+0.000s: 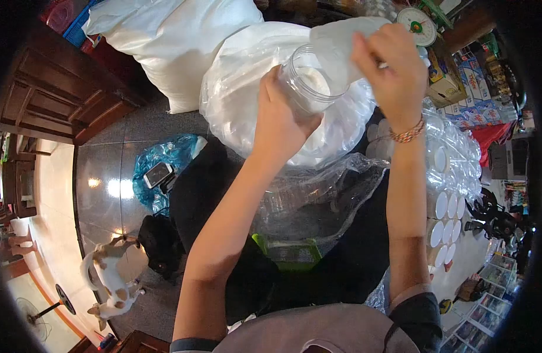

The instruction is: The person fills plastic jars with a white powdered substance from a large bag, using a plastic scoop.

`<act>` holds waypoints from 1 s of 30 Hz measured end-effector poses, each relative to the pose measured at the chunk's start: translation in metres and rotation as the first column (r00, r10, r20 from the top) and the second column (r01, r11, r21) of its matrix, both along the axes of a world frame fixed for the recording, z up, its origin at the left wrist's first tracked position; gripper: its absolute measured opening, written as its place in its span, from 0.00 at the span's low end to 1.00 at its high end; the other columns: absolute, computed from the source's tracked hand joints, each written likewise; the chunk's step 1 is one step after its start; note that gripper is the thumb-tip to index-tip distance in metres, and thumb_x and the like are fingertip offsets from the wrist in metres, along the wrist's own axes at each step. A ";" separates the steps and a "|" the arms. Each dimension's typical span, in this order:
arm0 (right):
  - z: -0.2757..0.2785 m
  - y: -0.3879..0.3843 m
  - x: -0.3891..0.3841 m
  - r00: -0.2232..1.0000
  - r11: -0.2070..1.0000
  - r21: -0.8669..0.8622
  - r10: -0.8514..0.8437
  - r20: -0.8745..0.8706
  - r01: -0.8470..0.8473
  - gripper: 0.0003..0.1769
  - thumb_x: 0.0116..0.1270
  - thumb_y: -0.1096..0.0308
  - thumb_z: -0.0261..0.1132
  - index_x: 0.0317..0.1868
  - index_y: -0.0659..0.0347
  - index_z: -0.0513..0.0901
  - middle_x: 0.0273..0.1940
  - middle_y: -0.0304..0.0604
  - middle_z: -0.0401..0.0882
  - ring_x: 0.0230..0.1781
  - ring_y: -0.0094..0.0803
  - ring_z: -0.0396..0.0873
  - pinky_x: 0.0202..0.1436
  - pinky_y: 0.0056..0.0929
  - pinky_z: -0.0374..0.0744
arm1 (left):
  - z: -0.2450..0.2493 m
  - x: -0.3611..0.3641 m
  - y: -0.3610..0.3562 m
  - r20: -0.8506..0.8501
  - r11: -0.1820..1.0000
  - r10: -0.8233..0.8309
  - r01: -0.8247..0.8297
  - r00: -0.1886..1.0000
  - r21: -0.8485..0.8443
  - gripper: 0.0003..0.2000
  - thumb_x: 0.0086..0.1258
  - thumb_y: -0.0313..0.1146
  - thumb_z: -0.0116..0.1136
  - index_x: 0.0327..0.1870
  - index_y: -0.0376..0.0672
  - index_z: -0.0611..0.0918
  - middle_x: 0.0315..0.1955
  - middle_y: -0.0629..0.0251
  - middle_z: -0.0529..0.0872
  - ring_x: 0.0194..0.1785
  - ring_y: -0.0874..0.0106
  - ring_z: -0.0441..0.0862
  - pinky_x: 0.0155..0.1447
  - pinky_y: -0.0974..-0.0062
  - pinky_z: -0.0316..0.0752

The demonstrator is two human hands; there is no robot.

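My left hand (283, 120) is wrapped round a clear round jar (303, 97), tilted with its open mouth facing up and right. White contents show inside it. My right hand (394, 70) grips a translucent white scoop or container (341, 50), whose edge is at the jar's mouth. Both are above a large plastic-lined round vessel (230, 76) holding white material. Clear plastic sheeting (312, 200) lies over my lap, near a green stool (291, 253).
A full white sack (177, 53) stands behind left. Wrapped jars with white lids (441, 217) are stacked at right, below a dial scale (418, 26). At left are a phone (159, 175) on a blue bag (144, 162) and a white-and-brown dog (112, 276).
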State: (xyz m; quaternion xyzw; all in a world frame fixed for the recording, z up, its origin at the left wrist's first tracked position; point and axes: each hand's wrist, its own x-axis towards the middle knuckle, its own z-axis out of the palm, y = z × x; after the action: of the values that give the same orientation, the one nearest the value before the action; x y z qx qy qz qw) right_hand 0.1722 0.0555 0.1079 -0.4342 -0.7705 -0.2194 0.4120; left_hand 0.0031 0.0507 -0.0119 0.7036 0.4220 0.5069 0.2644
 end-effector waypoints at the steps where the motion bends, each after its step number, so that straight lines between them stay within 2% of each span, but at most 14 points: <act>1: -0.002 0.002 0.013 1.000 1.000 0.001 0.001 0.002 -0.001 0.09 0.60 0.74 0.70 0.27 0.60 0.78 0.28 0.35 0.72 0.30 0.29 0.70 0.40 0.23 0.68 | 0.003 -0.001 -0.001 -0.033 0.999 0.014 -0.016 0.999 -0.033 0.50 0.42 0.29 0.78 0.67 0.28 0.58 0.59 0.40 0.68 0.63 0.45 0.68 0.69 0.58 0.66; 3: -0.004 0.004 0.043 0.885 0.962 -0.262 -0.060 -0.462 -0.072 0.10 0.68 0.67 0.66 0.29 0.60 0.78 0.30 0.30 0.73 0.32 0.20 0.69 0.39 0.19 0.68 | 0.011 -0.004 -0.001 -0.041 0.997 0.021 -0.024 0.999 -0.080 0.50 0.42 0.31 0.79 0.67 0.28 0.58 0.60 0.42 0.68 0.64 0.49 0.69 0.68 0.60 0.67; 7: -0.009 0.007 0.084 0.664 0.914 -0.345 -0.124 -0.737 -0.212 0.11 0.73 0.62 0.62 0.35 0.60 0.80 0.34 0.27 0.73 0.37 0.13 0.69 0.40 0.18 0.69 | 0.012 -0.009 -0.001 0.028 0.994 0.096 -0.094 0.995 -0.053 0.49 0.43 0.34 0.80 0.66 0.30 0.61 0.61 0.47 0.68 0.64 0.54 0.69 0.68 0.62 0.67; 9: -0.023 0.011 0.099 0.419 0.859 -0.257 -0.056 -0.906 -0.442 0.12 0.65 0.63 0.66 0.43 0.62 0.82 0.32 0.30 0.75 0.34 0.18 0.71 0.40 0.17 0.69 | 0.019 -0.012 -0.008 -0.041 0.999 0.039 -0.039 0.998 -0.006 0.48 0.42 0.33 0.80 0.66 0.31 0.62 0.61 0.48 0.68 0.64 0.55 0.69 0.69 0.62 0.67; 11: -0.040 0.011 0.106 0.666 0.899 -0.318 -0.040 -0.745 -0.301 0.11 0.70 0.62 0.62 0.45 0.61 0.82 0.35 0.30 0.75 0.35 0.18 0.72 0.42 0.17 0.70 | 0.027 -0.013 -0.011 -0.098 1.000 -0.010 0.012 0.995 0.026 0.48 0.42 0.33 0.80 0.65 0.32 0.63 0.61 0.48 0.68 0.65 0.55 0.69 0.69 0.62 0.66; 14: -0.049 0.006 0.112 0.743 0.852 -0.398 -0.017 -0.669 -0.339 0.13 0.73 0.60 0.59 0.44 0.61 0.81 0.36 0.30 0.76 0.37 0.17 0.72 0.42 0.18 0.71 | 0.031 -0.021 -0.006 -0.083 0.999 0.052 -0.051 0.995 0.015 0.47 0.41 0.33 0.81 0.64 0.34 0.64 0.60 0.50 0.68 0.64 0.57 0.70 0.68 0.61 0.68; 16: -0.043 0.005 0.113 0.569 0.550 -0.643 -0.330 -0.754 -0.533 0.13 0.71 0.60 0.61 0.43 0.61 0.81 0.36 0.31 0.77 0.37 0.19 0.73 0.42 0.20 0.72 | 0.030 -0.030 0.003 0.078 0.993 0.078 -0.070 0.994 -0.098 0.47 0.41 0.32 0.82 0.64 0.33 0.63 0.60 0.51 0.69 0.63 0.57 0.72 0.67 0.61 0.71; 17: -0.044 0.003 0.109 0.570 0.549 -0.643 -0.327 -0.753 -0.535 0.13 0.71 0.60 0.61 0.43 0.61 0.81 0.36 0.31 0.77 0.37 0.19 0.73 0.42 0.20 0.72 | 0.032 -0.034 0.005 0.079 0.993 0.081 -0.074 0.994 -0.097 0.47 0.41 0.32 0.82 0.64 0.33 0.63 0.60 0.51 0.69 0.63 0.57 0.72 0.67 0.61 0.71; 19: -0.046 -0.003 0.088 0.745 0.347 -0.791 -0.290 -0.601 -0.504 0.14 0.70 0.59 0.61 0.39 0.62 0.81 0.33 0.30 0.75 0.35 0.18 0.73 0.40 0.20 0.71 | 0.037 -0.042 0.008 0.191 0.981 0.132 -0.099 0.973 -0.169 0.47 0.43 0.31 0.82 0.64 0.31 0.62 0.59 0.51 0.69 0.63 0.59 0.73 0.65 0.63 0.73; 20: -0.046 0.000 0.080 0.877 0.292 -0.890 -0.232 -0.421 -0.350 0.14 0.71 0.58 0.62 0.36 0.61 0.82 0.30 0.30 0.73 0.33 0.18 0.72 0.40 0.20 0.70 | 0.033 -0.046 0.012 0.243 0.979 0.141 -0.098 0.960 -0.181 0.47 0.44 0.30 0.82 0.63 0.29 0.60 0.58 0.48 0.71 0.62 0.60 0.73 0.64 0.64 0.74; 24: -0.104 0.020 0.051 0.961 0.373 -0.900 -0.071 -0.268 -0.223 0.15 0.69 0.56 0.63 0.35 0.60 0.83 0.30 0.37 0.79 0.33 0.27 0.76 0.41 0.26 0.73 | 0.025 -0.057 0.024 0.235 0.974 0.196 -0.161 0.952 -0.161 0.48 0.41 0.32 0.81 0.63 0.28 0.60 0.55 0.47 0.71 0.60 0.59 0.73 0.65 0.66 0.70; 26: -0.129 0.027 0.032 0.994 0.705 -0.709 0.091 0.067 -0.016 0.15 0.67 0.54 0.64 0.37 0.59 0.83 0.36 0.47 0.83 0.36 0.41 0.79 0.43 0.34 0.75 | 0.029 -0.058 0.026 0.158 0.964 0.242 -0.218 0.957 -0.153 0.48 0.41 0.31 0.80 0.63 0.28 0.60 0.56 0.46 0.70 0.61 0.57 0.72 0.66 0.64 0.69; 29: -0.163 0.036 0.008 0.972 0.826 -0.547 -0.006 0.234 0.137 0.17 0.65 0.53 0.65 0.39 0.60 0.83 0.40 0.52 0.84 0.39 0.52 0.79 0.46 0.40 0.75 | 0.022 -0.057 0.031 0.086 0.968 0.248 -0.244 0.965 -0.054 0.48 0.41 0.31 0.80 0.64 0.28 0.61 0.56 0.45 0.69 0.63 0.55 0.70 0.67 0.62 0.66; 30: -0.180 0.049 0.003 0.995 0.666 -0.740 -0.077 0.056 0.093 0.18 0.67 0.52 0.64 0.41 0.60 0.82 0.36 0.50 0.83 0.39 0.48 0.81 0.47 0.39 0.76 | 0.020 -0.057 0.034 0.086 0.968 0.250 -0.245 0.965 -0.059 0.48 0.41 0.31 0.80 0.64 0.28 0.61 0.56 0.45 0.69 0.63 0.55 0.70 0.67 0.62 0.66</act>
State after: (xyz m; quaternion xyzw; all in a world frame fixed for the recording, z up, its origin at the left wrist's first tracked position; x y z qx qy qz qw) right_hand 0.1755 0.1042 -0.0718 -0.5970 -0.7763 0.0889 0.1820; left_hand -0.0536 0.0849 0.0080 0.6146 0.5057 0.5580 0.2350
